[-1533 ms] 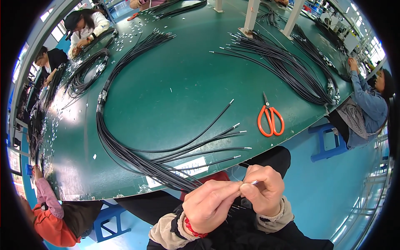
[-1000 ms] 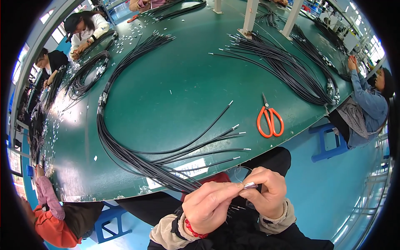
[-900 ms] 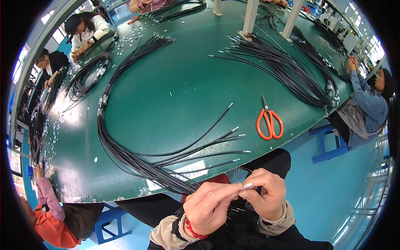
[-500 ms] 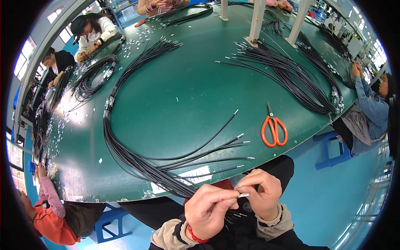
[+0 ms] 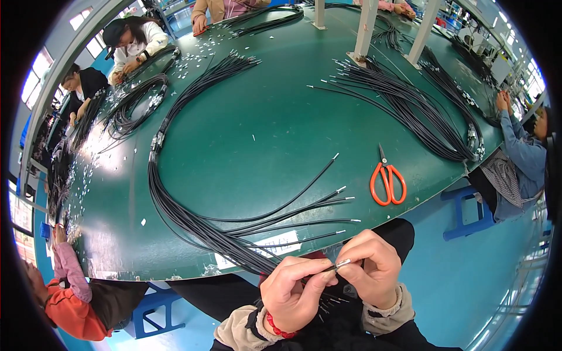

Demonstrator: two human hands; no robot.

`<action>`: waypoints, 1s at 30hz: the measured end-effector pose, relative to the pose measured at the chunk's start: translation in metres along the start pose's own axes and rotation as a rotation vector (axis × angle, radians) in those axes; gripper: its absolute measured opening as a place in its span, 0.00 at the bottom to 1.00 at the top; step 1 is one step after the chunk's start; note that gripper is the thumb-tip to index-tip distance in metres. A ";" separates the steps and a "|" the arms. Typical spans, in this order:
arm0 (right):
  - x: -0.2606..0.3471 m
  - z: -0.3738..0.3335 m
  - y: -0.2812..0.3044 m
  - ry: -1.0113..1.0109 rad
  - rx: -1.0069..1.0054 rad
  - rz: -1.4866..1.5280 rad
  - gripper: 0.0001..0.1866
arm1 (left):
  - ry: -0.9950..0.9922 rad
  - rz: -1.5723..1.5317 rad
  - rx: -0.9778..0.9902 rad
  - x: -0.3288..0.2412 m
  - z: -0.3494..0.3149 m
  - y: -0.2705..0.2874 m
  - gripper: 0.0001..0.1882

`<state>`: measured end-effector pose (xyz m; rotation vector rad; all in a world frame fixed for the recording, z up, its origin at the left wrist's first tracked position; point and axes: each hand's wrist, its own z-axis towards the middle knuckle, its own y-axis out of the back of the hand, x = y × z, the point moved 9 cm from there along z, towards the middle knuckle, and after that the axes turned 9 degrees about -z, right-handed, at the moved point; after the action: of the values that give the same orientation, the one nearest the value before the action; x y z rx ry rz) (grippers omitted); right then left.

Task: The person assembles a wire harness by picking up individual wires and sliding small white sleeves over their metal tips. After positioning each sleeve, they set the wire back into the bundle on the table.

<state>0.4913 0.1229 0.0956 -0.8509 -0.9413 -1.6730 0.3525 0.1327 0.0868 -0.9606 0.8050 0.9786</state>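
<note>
At the table's near edge my left hand (image 5: 297, 289) is closed in a pinch on the end of a thin black cable (image 5: 331, 269). My right hand (image 5: 373, 266) pinches the silvery-white tip (image 5: 343, 263) of that cable, just right of the left fingertips. A thick bundle of black cables (image 5: 193, 228) runs from the table to behind my left hand. Several pale-tipped cables fan out from it above my hands, and more tips (image 5: 331, 303) show below, over my lap.
Orange-handled scissors (image 5: 387, 184) lie on the green table (image 5: 275, 128) to the right. Another cable bundle (image 5: 404, 111) lies at the far right, near white posts (image 5: 364, 32). Pale scraps litter the left side. Co-workers sit around the table; blue stools (image 5: 468, 213) stand beside it.
My right thumb and fingers have closed in on the cable's tip, which is now tilted upward. The view has shifted slightly. A co-worker's hand at the far edge now covers something on the table.
</note>
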 end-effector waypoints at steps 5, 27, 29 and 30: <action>0.007 -0.001 0.002 0.007 -0.013 -0.032 0.07 | -0.029 0.044 0.000 -0.006 0.000 -0.002 0.10; 0.013 -0.004 0.001 -0.049 -0.074 -0.115 0.06 | -0.121 0.238 0.093 -0.016 0.010 -0.008 0.12; 0.017 -0.005 0.000 -0.021 -0.090 -0.174 0.07 | -0.087 0.195 0.094 -0.015 0.008 -0.006 0.11; 0.019 -0.005 0.000 -0.008 -0.098 -0.204 0.07 | -0.055 0.149 0.067 -0.012 0.006 -0.003 0.10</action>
<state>0.4861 0.1106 0.1099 -0.8497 -0.9844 -1.9048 0.3523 0.1337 0.1001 -0.8215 0.8667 1.0955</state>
